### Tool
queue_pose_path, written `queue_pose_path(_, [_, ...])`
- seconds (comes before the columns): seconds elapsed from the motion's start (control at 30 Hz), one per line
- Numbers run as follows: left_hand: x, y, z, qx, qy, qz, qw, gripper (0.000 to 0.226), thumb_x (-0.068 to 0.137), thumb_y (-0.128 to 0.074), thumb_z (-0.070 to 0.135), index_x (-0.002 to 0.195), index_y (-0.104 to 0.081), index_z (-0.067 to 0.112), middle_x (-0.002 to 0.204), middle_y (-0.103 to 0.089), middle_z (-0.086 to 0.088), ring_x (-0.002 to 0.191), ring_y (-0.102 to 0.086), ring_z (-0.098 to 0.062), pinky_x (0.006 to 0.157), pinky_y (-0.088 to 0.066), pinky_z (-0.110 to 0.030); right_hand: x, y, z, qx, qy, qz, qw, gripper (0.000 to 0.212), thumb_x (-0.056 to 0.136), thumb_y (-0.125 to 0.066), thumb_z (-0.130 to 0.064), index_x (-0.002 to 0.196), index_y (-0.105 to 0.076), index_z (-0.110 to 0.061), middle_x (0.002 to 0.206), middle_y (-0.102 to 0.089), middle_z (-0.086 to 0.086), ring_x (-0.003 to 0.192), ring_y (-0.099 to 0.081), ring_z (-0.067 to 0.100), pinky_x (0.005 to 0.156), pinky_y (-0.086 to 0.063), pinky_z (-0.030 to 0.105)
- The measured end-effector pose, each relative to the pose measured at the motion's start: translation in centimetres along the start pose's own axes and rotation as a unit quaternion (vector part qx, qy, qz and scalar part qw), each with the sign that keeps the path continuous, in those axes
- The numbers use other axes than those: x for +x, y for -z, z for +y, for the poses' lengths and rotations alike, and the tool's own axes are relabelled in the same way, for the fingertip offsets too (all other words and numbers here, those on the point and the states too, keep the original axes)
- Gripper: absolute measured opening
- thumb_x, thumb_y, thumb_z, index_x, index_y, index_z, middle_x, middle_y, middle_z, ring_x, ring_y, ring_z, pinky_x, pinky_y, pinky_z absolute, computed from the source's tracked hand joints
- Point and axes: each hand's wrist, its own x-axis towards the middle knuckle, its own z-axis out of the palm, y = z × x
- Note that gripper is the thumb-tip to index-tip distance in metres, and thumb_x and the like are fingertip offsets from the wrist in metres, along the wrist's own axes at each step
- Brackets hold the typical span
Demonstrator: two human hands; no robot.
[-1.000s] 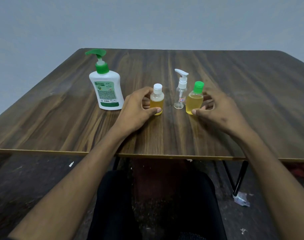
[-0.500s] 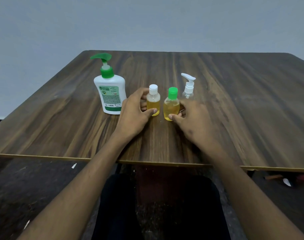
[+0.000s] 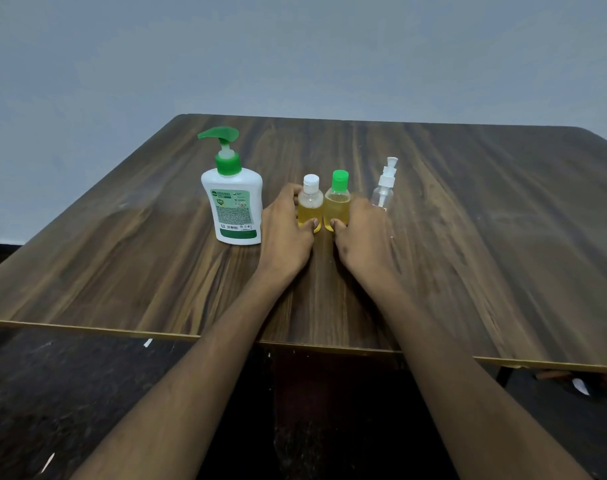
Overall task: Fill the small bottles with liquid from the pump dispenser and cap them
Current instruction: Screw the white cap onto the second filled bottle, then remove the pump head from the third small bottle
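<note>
left hand (image 3: 284, 233) grips small white-capped bottle of yellow liquid (image 3: 310, 207); right hand (image 3: 362, 233) grips small green-capped bottle of yellow liquid (image 3: 337, 202). both upright, side by side on dark wood-grain table (image 3: 468, 254), right of white green-topped pump dispenser (image 3: 233, 199).

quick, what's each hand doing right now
Left hand: grips the white-capped bottle.
Right hand: grips the green-capped bottle.

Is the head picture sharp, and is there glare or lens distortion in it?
Head view: dim, even light, no hard shadows; a faint sheen on the table; the pump dispenser label is too soft to read; the small bottles by the left hand and right hand look sharp; the near table edge bends slightly, a wide-angle effect.
</note>
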Motion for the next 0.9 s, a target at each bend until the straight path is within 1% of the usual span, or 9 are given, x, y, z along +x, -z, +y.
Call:
queue_pose_path(0.17, [0.1, -0.3, -0.3, 0.007, 0.000, -0.005, 1.000, 0.051, 0.086, -0.083, 0.001, 0.132, -0.063, 0.013, 0.125, -0.074, -0.002, 0.115, -0.071, -0.023, 0.101, -0.058, -0.048, -1.0, 0.0, 0.2, 0.031, 0.020, 0.032, 0.999, 0.032, 0.089, -0.068, -0.018, 0.116, -0.054, -0.009, 0.118, -0.060, 0.013, 0.097, -0.062, 0.032, 0.076, -0.048, 0.036])
queue_pose_path(0.27, [-0.1, -0.3, -0.6, 0.007, -0.001, -0.007, 1.000, 0.056, 0.086, -0.082, 0.000, 0.136, -0.060, 0.011, 0.130, -0.073, -0.004, 0.121, -0.070, -0.025, 0.104, -0.057, -0.050, -1.7, 1.9, 2.0, 0.046, 0.045, 0.151, 0.986, 0.031, 0.090, -0.065, -0.020, 0.119, -0.057, -0.015, 0.111, -0.064, 0.004, 0.094, -0.063, 0.023, 0.078, -0.050, 0.035])
queue_pose_path(0.33, [-0.2, -0.3, -0.6, 0.010, -0.005, -0.005, 1.000, 0.058, 0.086, -0.082, -0.002, 0.138, -0.059, 0.009, 0.132, -0.073, -0.005, 0.122, -0.070, -0.025, 0.104, -0.057, -0.049, 0.3, 4.0, 4.2, 0.058, 0.019, 0.197, 0.979, 0.026, 0.091, -0.062, -0.026, 0.114, -0.058, -0.014, 0.108, -0.064, 0.004, 0.095, -0.061, 0.024, 0.079, -0.047, 0.035])
queue_pose_path(0.4, [-0.4, -0.3, -0.4, 0.027, -0.002, -0.003, 1.000, 0.057, 0.086, -0.081, -0.002, 0.138, -0.058, 0.008, 0.132, -0.072, -0.007, 0.122, -0.068, -0.026, 0.105, -0.055, -0.045, 3.3, 4.8, 5.9, 0.031, -0.025, 0.136, 0.990, 0.038, 0.092, -0.061, -0.039, 0.117, -0.057, -0.011, 0.114, -0.061, 0.009, 0.104, -0.058, 0.029, 0.083, -0.042, 0.035])
queue_pose_path(0.5, [-1.1, -0.2, 0.3, 0.073, 0.008, -0.004, 0.997, 0.063, 0.090, -0.079, 0.001, 0.147, -0.052, 0.002, 0.141, -0.067, -0.011, 0.132, -0.061, -0.029, 0.103, -0.043, -0.026, 5.8, 2.5, 6.4, 0.019, 0.003, 0.012, 1.000, 0.052, 0.091, -0.059, -0.048, 0.128, -0.054, -0.011, 0.124, -0.059, 0.013, 0.116, -0.054, 0.033, 0.093, -0.042, 0.040])
queue_pose_path(0.63, [-2.5, 0.2, 1.4, 0.112, 0.009, -0.022, 0.993, 0.081, 0.097, -0.074, 0.006, 0.166, -0.030, 0.001, 0.164, -0.049, -0.014, 0.152, -0.044, -0.029, 0.117, -0.028, -0.026, 7.5, -1.2, 6.7, -0.011, 0.029, -0.028, 0.999, 0.063, 0.073, -0.053, -0.059, 0.131, -0.049, -0.035, 0.123, -0.062, 0.005, 0.115, -0.053, 0.034, 0.092, -0.044, 0.046])
queue_pose_path(0.77, [-4.4, 0.8, 1.7, 0.130, 0.011, -0.022, 0.991, 0.083, 0.101, -0.069, 0.008, 0.169, -0.022, 0.004, 0.171, -0.038, -0.011, 0.157, -0.035, -0.026, 0.117, -0.021, -0.019, 8.9, -1.9, 6.5, -0.015, 0.046, -0.060, 0.997, 0.059, 0.074, -0.049, -0.043, 0.133, -0.041, -0.042, 0.114, -0.057, 0.011, 0.111, -0.048, 0.037, 0.088, -0.043, 0.044])
queue_pose_path(0.83, [-5.2, 1.1, 1.9, 0.134, 0.007, -0.016, 0.991, 0.083, 0.101, -0.069, 0.008, 0.169, -0.022, 0.006, 0.173, -0.035, -0.009, 0.157, -0.033, -0.023, 0.110, -0.016, -0.010, 10.3, -2.1, 6.4, -0.026, 0.088, -0.091, 0.992, 0.061, 0.078, -0.049, -0.036, 0.138, -0.038, -0.044, 0.116, -0.054, 0.013, 0.114, -0.045, 0.037, 0.091, -0.038, 0.042])
queue_pose_path(0.9, [-6.1, 1.3, 2.1, 0.139, 0.001, -0.010, 0.990, 0.082, 0.102, -0.068, 0.010, 0.170, -0.021, 0.010, 0.174, -0.034, -0.004, 0.158, -0.031, -0.019, 0.109, -0.014, -0.011, 11.9, -2.1, 6.2, -0.061, 0.119, -0.122, 0.983, 0.058, 0.080, -0.048, -0.040, 0.137, -0.039, -0.045, 0.124, -0.052, 0.013, 0.120, -0.042, 0.038, 0.096, -0.037, 0.046])
